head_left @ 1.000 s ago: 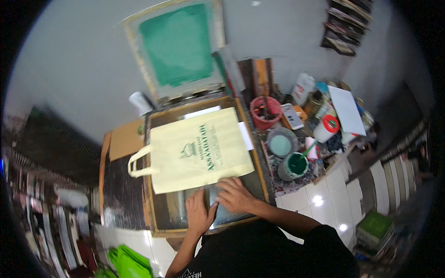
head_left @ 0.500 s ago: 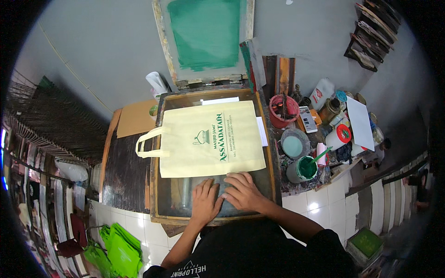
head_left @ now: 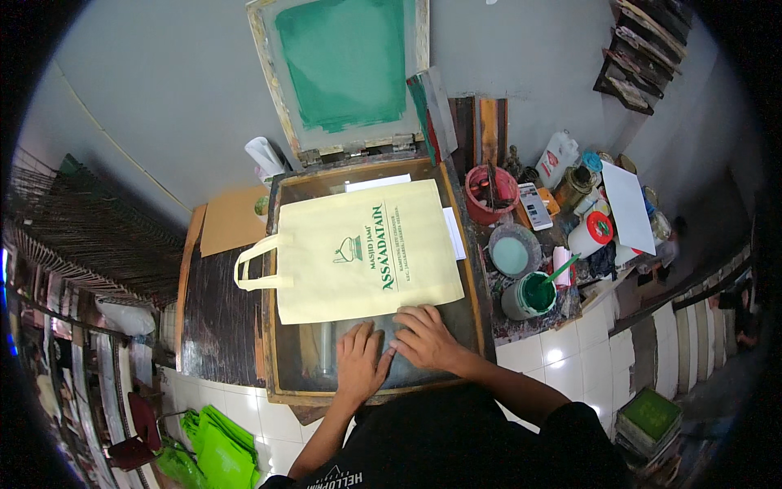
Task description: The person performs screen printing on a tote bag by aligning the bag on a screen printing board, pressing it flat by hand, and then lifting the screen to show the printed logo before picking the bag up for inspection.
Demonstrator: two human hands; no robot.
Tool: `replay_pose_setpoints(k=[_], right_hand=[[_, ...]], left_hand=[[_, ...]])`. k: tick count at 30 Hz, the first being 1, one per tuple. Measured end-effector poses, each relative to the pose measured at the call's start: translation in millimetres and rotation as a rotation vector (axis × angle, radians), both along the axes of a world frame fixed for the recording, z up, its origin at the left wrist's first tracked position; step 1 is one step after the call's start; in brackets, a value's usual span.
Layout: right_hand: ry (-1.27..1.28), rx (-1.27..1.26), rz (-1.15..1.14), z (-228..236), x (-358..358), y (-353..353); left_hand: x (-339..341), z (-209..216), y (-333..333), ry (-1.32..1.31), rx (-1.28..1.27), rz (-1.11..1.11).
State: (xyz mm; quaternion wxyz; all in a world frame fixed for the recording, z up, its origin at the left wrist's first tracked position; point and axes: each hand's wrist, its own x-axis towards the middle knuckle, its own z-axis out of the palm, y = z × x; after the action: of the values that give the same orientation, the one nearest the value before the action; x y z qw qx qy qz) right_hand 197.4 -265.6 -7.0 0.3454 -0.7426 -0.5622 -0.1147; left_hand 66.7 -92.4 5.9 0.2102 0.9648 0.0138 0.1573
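Fingers on the left hand and right hand are loosely spread, gripping nothing. Cream bag lies flat on the framed worktop; green print's already on, screen's up, bag not taken off. I can't tell if right fingertips touch it.

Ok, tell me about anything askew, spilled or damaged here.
The side table on the right is blotched around the paint tub; it looks odd because the stains resemble spills, fresh or dried I can't tell. The cream bag lies flat, with no visible tear or smear.

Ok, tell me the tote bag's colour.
Tote bag: pale yellow, clearest in the head view.
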Motion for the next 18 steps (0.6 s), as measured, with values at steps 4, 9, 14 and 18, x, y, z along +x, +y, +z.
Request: replay_pose_setpoints(k=[4,9,14,18], right_hand=[[0.024,0.018,-0.005,1,2,-1],[0.018,0.049,0.003,25,1,-2],[-0.032,0.061,-0.003,21,-8,-8],[-0.008,0.007,0.008,2,-11,-10]], left_hand=[[1,6,-5,0.011,-0.151,0.077],[-3,-1,0,0.029,-0.027,0.018],[-2,0,-2,0.017,-0.012,0.025],[0,1,-2,0.010,-0.086,0.056]])
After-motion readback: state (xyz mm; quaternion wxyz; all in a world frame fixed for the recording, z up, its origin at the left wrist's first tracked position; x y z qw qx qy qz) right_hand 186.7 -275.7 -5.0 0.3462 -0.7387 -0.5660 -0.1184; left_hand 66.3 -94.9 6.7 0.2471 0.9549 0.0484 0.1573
